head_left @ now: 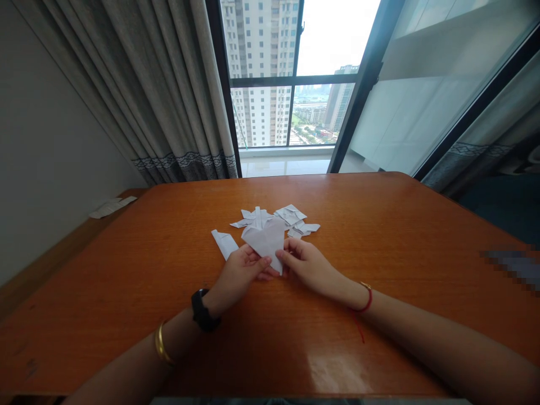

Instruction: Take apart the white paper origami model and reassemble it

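Note:
A folded white paper [266, 239] is held between both hands above the middle of the wooden table [169, 354]. My left hand [247, 267] grips its lower left edge, thumb on top and fingers beneath. At the lower right edge, my right hand [304, 263] pinches the same paper between thumb and fingers. Just behind lie several folded white paper pieces [290, 215], partly overlapping one another. A long folded paper strip [225, 244] rests beside my left hand, its near end hidden by the hand.
White paper [112, 207] lies on the ledge at the far left. A blurred grey object [517, 269] is at the table's right side. Beyond the table's far edge are a curtain [169, 90] and a window [293, 81].

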`<state>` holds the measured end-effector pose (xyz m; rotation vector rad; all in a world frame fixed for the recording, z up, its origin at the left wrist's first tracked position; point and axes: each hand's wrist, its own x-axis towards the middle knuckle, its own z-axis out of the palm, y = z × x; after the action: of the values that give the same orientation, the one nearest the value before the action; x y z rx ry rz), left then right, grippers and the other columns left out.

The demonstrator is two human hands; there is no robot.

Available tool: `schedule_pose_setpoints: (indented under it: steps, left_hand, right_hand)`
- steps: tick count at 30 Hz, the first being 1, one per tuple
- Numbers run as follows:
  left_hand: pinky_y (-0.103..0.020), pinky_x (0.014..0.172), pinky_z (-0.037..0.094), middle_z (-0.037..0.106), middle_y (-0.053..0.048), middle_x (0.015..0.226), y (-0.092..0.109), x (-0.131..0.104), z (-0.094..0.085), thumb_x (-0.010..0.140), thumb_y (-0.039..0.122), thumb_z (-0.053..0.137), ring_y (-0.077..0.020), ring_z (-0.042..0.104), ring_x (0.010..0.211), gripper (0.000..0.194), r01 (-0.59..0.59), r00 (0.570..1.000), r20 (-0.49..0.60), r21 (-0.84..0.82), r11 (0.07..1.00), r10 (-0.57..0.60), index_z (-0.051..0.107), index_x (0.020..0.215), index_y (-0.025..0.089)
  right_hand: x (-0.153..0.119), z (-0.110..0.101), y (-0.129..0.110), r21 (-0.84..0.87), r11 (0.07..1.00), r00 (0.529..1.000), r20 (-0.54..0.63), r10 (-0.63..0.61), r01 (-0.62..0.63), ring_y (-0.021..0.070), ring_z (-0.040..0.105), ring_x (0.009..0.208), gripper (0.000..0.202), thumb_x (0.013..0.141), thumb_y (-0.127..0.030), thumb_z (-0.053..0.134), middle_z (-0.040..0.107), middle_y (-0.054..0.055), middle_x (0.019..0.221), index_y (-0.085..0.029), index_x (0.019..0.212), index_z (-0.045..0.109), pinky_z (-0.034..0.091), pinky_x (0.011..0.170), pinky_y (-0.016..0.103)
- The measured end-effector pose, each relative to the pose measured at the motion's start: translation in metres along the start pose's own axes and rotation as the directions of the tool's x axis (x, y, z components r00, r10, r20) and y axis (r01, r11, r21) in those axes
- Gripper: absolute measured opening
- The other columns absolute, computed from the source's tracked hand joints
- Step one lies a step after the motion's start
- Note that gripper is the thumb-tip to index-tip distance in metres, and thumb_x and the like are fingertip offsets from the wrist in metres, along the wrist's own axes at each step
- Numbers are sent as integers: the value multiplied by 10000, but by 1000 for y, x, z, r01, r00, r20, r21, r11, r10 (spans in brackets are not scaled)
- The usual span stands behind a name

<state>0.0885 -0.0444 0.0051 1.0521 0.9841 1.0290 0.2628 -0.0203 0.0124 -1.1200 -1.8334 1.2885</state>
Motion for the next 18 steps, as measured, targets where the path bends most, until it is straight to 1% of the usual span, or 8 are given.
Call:
schedule_pose_setpoints:
  steps: [3, 5, 6, 8, 9, 11, 14, 18]
  left_hand:
    - [-259, 547, 542, 691, -107, 939, 0, -2, 1, 739, 388, 744, -206, 706, 727, 469, -15, 1000, -4, 35, 999, 15, 522, 1074, 147]
    - [-233, 472, 511, 668, -108, 969, -2, -4, 3, 761, 424, 710, -201, 697, 717, 492, -16, 1000, -7, 74, 997, 17, 487, 1108, 156]
    - [-220, 440, 493, 659, -102, 955, -3, -4, 4, 765, 437, 699, -192, 689, 694, 496, -11, 1000, -3, 92, 996, 11, 479, 1109, 157]
    - [-199, 398, 458, 647, -82, 905, -7, -5, 6, 771, 449, 681, -170, 669, 635, 485, 6, 1000, 18, 128, 992, -8, 474, 1098, 157]
    - [-189, 382, 440, 642, -73, 881, -9, -5, 7, 777, 449, 672, -159, 658, 608, 478, 11, 999, 29, 147, 989, -16, 471, 1100, 159]
    - [-169, 358, 401, 638, -59, 847, -13, -4, 8, 799, 441, 645, -137, 632, 560, 454, 13, 998, 54, 188, 982, -23, 468, 1109, 161]
    - [-147, 344, 356, 634, -40, 806, -16, -3, 6, 827, 414, 613, -98, 579, 497, 390, 4, 996, 84, 236, 972, -25, 481, 1094, 162]
    - [-140, 345, 329, 633, -32, 790, -18, 0, 2, 843, 396, 598, -70, 532, 456, 339, 2, 992, 119, 253, 967, -33, 504, 1073, 164]
  right_hand:
    - [12, -23, 0, -45, 999, 997, -73, -19, 16, 127, 539, 555, 218, 874, -374, 480, 574, -16, 603, -186, 769, 512, 424, 549, 242]
    - [28, -57, 4, -109, 994, 980, -197, -7, -14, 124, 529, 532, 221, 881, -378, 456, 569, -14, 608, -182, 804, 522, 414, 532, 240]
    - [37, -78, 9, -182, 980, 965, -262, 29, -79, 123, 522, 520, 208, 879, -360, 454, 564, -12, 601, -177, 817, 529, 406, 524, 238]
    - [56, -122, 23, -356, 886, 874, -475, 101, -296, 125, 521, 526, 193, 871, -313, 454, 582, 10, 624, -160, 848, 569, 391, 519, 238]
    - [64, -143, 32, -377, 856, 835, -539, 109, -354, 131, 522, 547, 198, 867, -279, 452, 598, 35, 660, -137, 872, 590, 384, 527, 245]
    - [79, -176, 49, -389, 812, 786, -604, 132, -436, 145, 514, 556, 242, 866, -230, 432, 610, 80, 682, -83, 900, 621, 373, 536, 269]
    - [100, -202, 69, -418, 755, 763, -625, 165, -505, 163, 526, 579, 281, 860, -218, 452, 624, 117, 689, -34, 888, 662, 370, 559, 290]
    - [128, -210, 81, -489, 705, 781, -607, 148, -514, 183, 574, 693, 288, 868, -232, 475, 669, 147, 826, -51, 909, 695, 381, 625, 293]
